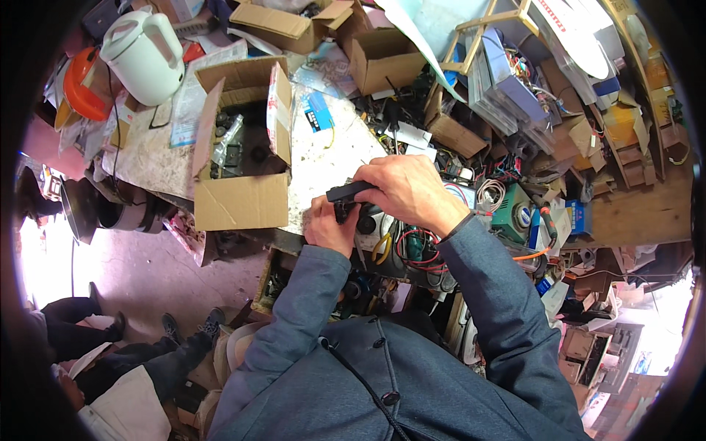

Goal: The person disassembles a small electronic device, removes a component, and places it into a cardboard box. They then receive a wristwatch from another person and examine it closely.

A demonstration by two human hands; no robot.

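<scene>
At the front edge of the cluttered workbench [298,184], my left hand [331,224] has its fingers closed on a small dark assembly [342,211], partly hidden by both hands. Just above it, my right hand [401,191] pinches a black oblong piece [343,191] that lies over the assembly; whether the two are joined I cannot tell. An open cardboard box [239,200] with dark parts inside is left of my hands. A yellow-handled tool [381,248] and tangled red wires [409,237] lie just below and right.
Behind are a white kettle [140,62], small cartons [386,59] and a screwdriver [394,117]. Cables, a green device [507,213] and stacked blue-and-clear cases [507,73] crowd the right. Two seated people's legs [140,360] show at lower left on the concrete floor [147,264].
</scene>
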